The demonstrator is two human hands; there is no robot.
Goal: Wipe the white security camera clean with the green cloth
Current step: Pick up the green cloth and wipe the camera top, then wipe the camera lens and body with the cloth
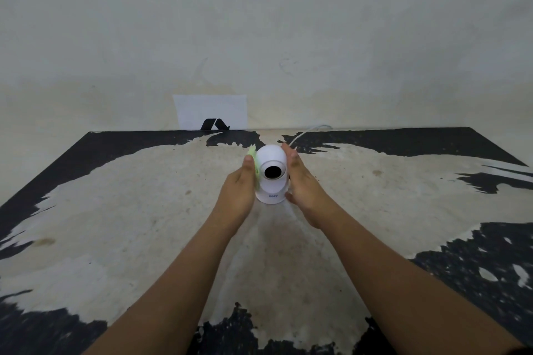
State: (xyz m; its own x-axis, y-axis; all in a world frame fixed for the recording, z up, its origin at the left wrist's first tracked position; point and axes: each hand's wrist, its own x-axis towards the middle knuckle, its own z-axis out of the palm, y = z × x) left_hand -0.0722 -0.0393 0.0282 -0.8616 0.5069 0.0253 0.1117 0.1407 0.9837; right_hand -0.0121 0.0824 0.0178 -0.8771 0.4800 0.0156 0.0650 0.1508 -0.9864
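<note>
The white security camera point(271, 181) stands upright at the middle of the table, its round black lens facing me. My left hand point(239, 190) presses the green cloth point(254, 159) flat against the camera's left side; only a thin green edge shows between palm and housing. My right hand point(302, 184) lies flat against the camera's right side, fingers extended along the dome, steadying it. Both forearms reach in from the bottom of the view.
The table point(144, 225) has a worn top, pale in the middle with black patches at the edges. A white cable point(305, 132) runs from behind the camera toward the wall. A white sheet with a black mark point(212, 112) leans against the wall behind.
</note>
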